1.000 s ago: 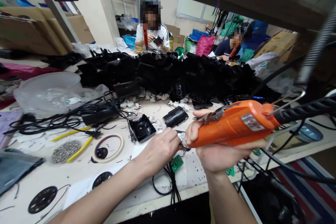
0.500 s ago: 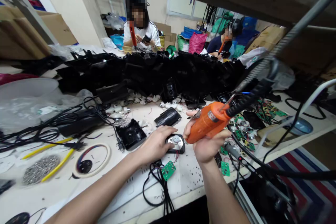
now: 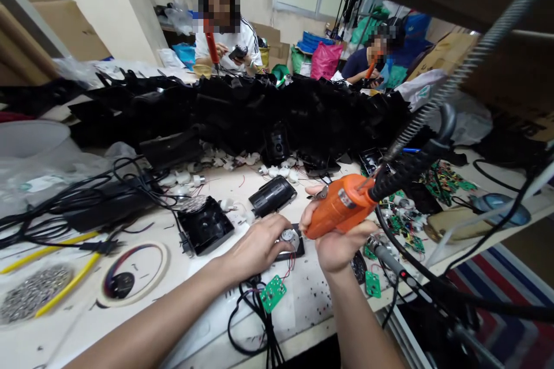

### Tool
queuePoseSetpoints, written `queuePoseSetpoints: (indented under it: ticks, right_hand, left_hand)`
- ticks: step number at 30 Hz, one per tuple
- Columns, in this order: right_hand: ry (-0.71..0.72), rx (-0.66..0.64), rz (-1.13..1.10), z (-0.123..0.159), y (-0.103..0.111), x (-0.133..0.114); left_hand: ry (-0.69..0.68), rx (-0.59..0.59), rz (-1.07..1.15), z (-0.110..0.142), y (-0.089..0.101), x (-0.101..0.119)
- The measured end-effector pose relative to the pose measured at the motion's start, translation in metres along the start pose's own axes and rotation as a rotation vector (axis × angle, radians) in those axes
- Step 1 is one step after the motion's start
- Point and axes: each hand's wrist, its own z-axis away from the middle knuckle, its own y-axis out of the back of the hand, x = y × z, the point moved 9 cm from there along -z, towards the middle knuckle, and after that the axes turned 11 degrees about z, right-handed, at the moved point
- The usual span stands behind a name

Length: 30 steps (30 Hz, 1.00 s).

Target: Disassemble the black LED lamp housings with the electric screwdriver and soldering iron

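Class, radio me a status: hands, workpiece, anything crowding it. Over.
Left hand on black part with round metal piece; right hand gripping orange power tool. Part flat on table. Green board, black cables close on near side.

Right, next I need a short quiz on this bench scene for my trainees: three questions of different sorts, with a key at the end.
1. Which hand holds the orange driver?

2. What colour are the thin wires at the board nearest the left hand?
A) yellow
B) red
C) blue

3. True or false: in the picture, the tape ring lies to the left of that board.

Key:
1. The right hand.
2. B, red.
3. True.
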Motion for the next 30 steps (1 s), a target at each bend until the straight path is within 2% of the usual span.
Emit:
queuePoseSetpoints:
  ticks: [4, 10, 17, 22, 27, 30]
  right_hand:
    - [0.005, 0.066, 0.035, -0.001, 0.014, 0.005]
    - [0.007, 0.079, 0.083, 0.005, 0.027, 0.017]
    - [0.002, 0.048, 0.07, 0.011, 0.023, 0.021]
    - [-0.012, 0.041, 0.065, 0.011, 0.023, 0.023]
    - [-0.011, 0.029, 0.079, 0.014, 0.022, 0.028]
    - [-0.001, 0.016, 0.111, 0.015, 0.021, 0.026]
  left_hand:
    - [-0.033, -0.013, -0.005, 0.001, -0.001, 0.002]
    - [-0.064, -0.06, 0.001, 0.002, -0.005, 0.001]
    - [-0.078, -0.089, 0.02, 0.002, -0.003, 0.003]
    - [-0.095, -0.065, -0.098, 0.0, 0.002, 0.012]
    - [-0.072, -0.151, -0.156, -0.001, -0.001, 0.02]
    - [-0.064, -0.165, -0.137, -0.002, 0.0, 0.02]
